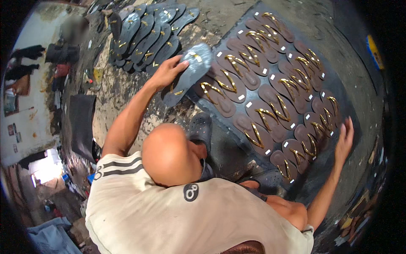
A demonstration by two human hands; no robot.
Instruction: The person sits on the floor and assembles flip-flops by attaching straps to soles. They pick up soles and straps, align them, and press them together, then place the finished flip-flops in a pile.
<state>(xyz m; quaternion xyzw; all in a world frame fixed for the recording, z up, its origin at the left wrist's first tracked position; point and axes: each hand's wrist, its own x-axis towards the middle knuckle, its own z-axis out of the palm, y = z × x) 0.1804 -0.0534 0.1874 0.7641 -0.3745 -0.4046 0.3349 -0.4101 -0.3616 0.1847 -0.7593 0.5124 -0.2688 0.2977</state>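
Observation:
My left hand [168, 73] grips the edge of a dark sandal sole [195, 63], its underside turned up and small gold strap ends showing on it. This sole is held between a heap of similar dark soles [149, 36] and the rows of sandals to the right. My right hand [345, 139] is at the right side of the rows with its fingers stretched out and nothing seen in it. Nearest to it are brown sandals with shiny gold straps [323, 122], lying straps up with small white labels.
A dark mat [351, 93] lies under the brown sandals. My knee [169, 152] and dark clog [200, 127] stand between the heap and the mat. At the left, a dark sheet [82, 122] lies near a stained pale wall [36, 80]. Scraps [355, 220] litter the lower right.

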